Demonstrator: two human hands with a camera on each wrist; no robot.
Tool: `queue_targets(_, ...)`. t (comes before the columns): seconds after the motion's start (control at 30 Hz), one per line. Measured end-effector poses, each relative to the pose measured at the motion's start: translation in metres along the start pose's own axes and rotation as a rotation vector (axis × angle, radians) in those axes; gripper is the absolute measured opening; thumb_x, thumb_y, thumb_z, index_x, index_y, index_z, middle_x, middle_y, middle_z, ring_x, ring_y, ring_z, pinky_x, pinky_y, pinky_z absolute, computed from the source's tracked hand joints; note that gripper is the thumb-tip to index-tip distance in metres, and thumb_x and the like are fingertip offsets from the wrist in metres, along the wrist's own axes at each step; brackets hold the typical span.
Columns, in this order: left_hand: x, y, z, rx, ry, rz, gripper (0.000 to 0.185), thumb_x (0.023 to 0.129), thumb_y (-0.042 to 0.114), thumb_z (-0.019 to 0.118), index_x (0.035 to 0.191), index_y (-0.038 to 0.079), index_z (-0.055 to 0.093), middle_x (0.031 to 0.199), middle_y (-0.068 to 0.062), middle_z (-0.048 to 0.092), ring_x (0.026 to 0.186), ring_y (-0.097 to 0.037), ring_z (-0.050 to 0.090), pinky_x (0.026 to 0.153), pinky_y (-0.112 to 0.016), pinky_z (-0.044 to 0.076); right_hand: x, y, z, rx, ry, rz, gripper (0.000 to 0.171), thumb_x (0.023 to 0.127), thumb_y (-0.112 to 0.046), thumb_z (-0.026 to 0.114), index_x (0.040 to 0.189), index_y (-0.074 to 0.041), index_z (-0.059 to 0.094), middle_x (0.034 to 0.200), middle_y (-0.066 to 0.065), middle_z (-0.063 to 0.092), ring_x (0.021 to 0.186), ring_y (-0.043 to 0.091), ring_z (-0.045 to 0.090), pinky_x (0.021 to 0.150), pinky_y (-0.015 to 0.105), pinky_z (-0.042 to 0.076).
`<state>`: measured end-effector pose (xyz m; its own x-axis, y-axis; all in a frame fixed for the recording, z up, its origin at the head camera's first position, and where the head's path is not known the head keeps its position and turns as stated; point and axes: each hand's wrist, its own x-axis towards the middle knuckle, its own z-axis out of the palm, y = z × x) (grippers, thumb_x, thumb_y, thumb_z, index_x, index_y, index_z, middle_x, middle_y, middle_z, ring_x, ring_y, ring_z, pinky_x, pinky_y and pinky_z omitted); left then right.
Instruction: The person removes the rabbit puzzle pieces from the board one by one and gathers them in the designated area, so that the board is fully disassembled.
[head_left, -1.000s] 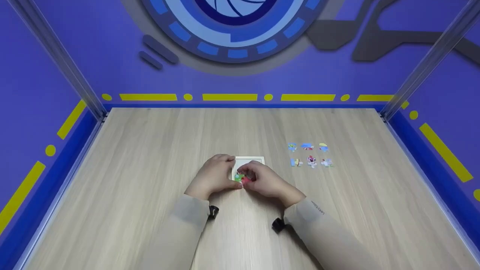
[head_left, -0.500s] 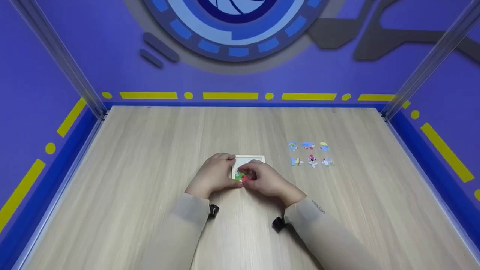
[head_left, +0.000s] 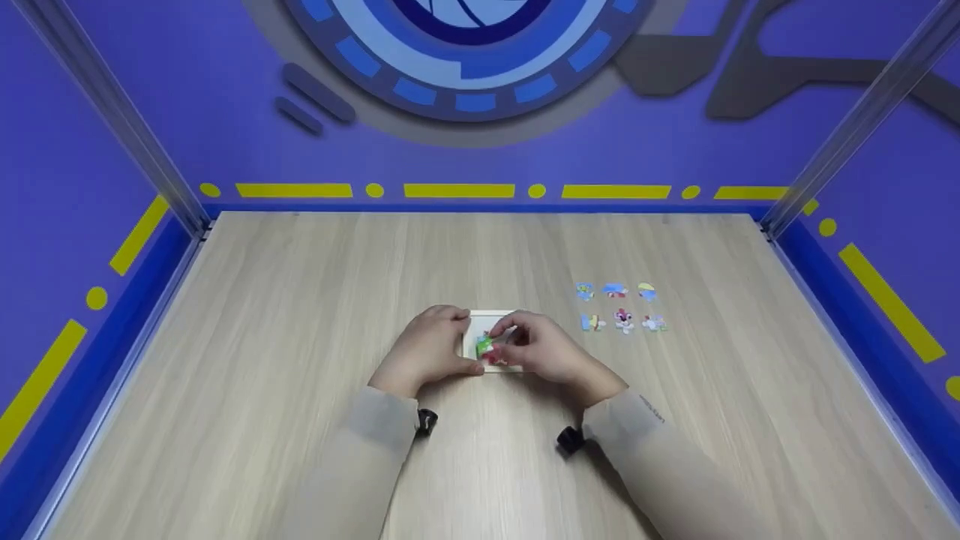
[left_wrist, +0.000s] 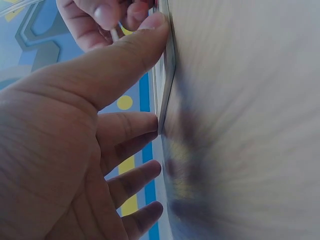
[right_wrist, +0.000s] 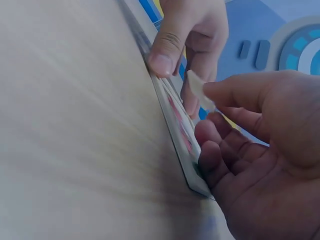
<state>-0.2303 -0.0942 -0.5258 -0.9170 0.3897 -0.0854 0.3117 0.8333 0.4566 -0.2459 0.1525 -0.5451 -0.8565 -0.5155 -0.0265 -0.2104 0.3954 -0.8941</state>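
Note:
A small white-rimmed puzzle tray [head_left: 495, 313] lies on the table between both hands. My left hand [head_left: 427, 346] grips its left side, thumb on the near edge and index finger at the far left corner. Between thumb and fingers, my right hand [head_left: 547, 349] pinches a puzzle piece [right_wrist: 199, 90], tilted and raised off the tray floor; its pale edge shows in the right wrist view. From the head, a green patch [head_left: 484, 346] shows at the right fingertips. Red printed pieces [right_wrist: 181, 127] lie low in the tray, partly hidden by the right hand.
Several loose puzzle pieces lie in two rows right of the tray, among them one with a pink-and-white character [head_left: 623, 321] and a blue-and-yellow one [head_left: 646, 291]. The wooden table [head_left: 315, 285] ends at purple walls on the left, back and right.
The right hand has shifted a little right and up from the tray's near edge, with the green-faced piece now tilted in its fingers. The left hand stays on the tray.

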Motion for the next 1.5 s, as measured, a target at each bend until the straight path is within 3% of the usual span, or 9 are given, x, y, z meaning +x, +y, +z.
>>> queue_targets(0.27, 0.003, -0.001, 0.004, -0.014, 0.002, -0.009, 0.088, 0.09, 0.047, 0.096, 0.158, 0.001, 0.065, 0.17, -0.011, 0.059, 0.166, -0.035, 0.046, 0.142, -0.05, 0.035, -0.01, 0.006, -0.017, -0.027, 0.087, -0.057, 0.01, 0.1, -0.007, 0.082, 0.11, -0.004, 0.083, 0.126, 0.016, 0.078, 0.099, 0.013, 0.065, 0.085, 0.019, 0.054)
queue_targets(0.63, 0.004, 0.0, 0.003, -0.007, -0.002, -0.017, 0.089, 0.089, 0.046, 0.097, 0.159, 0.001, 0.063, 0.171, -0.011, 0.058, 0.166, -0.035, 0.046, 0.143, -0.049, 0.033, -0.041, 0.018, -0.056, -0.087, 0.172, 0.012, 0.006, 0.098, -0.01, 0.088, 0.103, -0.007, 0.088, 0.129, 0.017, 0.078, 0.107, 0.016, 0.068, 0.084, 0.017, 0.055)
queue_targets(0.87, 0.002, 0.0, 0.003, -0.016, 0.005, -0.017, 0.089, 0.088, 0.045, 0.098, 0.158, 0.001, 0.065, 0.17, -0.011, 0.059, 0.166, -0.035, 0.046, 0.142, -0.049, 0.035, -0.065, 0.023, -0.082, -0.218, 0.177, 0.021, 0.01, 0.1, -0.024, 0.089, 0.101, -0.014, 0.089, 0.127, 0.007, 0.08, 0.105, 0.015, 0.067, 0.081, 0.019, 0.053)
queue_targets(1.17, 0.001, -0.001, 0.003, -0.022, 0.005, -0.027, 0.09, 0.089, 0.046, 0.098, 0.159, 0.001, 0.063, 0.172, -0.009, 0.058, 0.167, -0.034, 0.045, 0.143, -0.049, 0.033, -0.077, 0.032, -0.106, -0.249, 0.186, 0.01, 0.005, 0.096, -0.013, 0.091, 0.101, -0.015, 0.09, 0.123, 0.009, 0.082, 0.1, 0.011, 0.067, 0.08, 0.018, 0.053)
queue_targets(1.5, -0.001, 0.001, 0.002, -0.033, 0.012, -0.037, 0.09, 0.088, 0.046, 0.098, 0.159, 0.002, 0.064, 0.171, -0.009, 0.059, 0.167, -0.034, 0.045, 0.143, -0.048, 0.033, -0.082, 0.042, -0.115, -0.263, 0.136, 0.043, 0.005, 0.096, -0.014, 0.091, 0.1, -0.015, 0.09, 0.123, 0.009, 0.082, 0.114, 0.018, 0.071, 0.088, 0.016, 0.055)
